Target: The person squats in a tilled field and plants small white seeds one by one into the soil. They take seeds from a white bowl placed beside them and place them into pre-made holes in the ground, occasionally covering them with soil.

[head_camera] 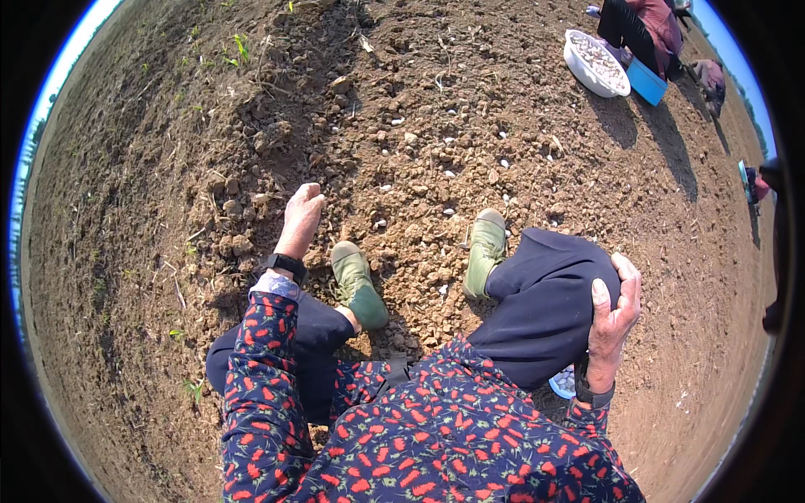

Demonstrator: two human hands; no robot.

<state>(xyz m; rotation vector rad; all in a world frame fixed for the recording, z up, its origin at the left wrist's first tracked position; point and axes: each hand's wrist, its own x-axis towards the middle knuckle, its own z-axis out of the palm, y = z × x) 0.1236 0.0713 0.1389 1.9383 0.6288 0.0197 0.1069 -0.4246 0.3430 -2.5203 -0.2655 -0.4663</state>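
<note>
My left hand (303, 217) is stretched forward over the clods of tilled soil (270, 163), left of my green shoe (353, 276); its fingers are bent together, and whether something small is between them cannot be made out. My right hand (616, 311) rests on my right knee in dark trousers (553, 289), thumb and fingers spread, holding nothing. Small whitish pieces, perhaps garlic cloves, lie scattered on the soil before me, one piece (380, 224) near the left shoe and another (449, 212) near the right shoe (486, 251). A blue-rimmed container (561, 391) with pale pieces shows partly behind my right leg.
A white basin (573, 60) full of pale pieces stands at the upper right, beside a blue container (648, 83) and a crouching person (654, 28). Other people are farther off along the right. Green seedlings (240, 50) grow at the upper left.
</note>
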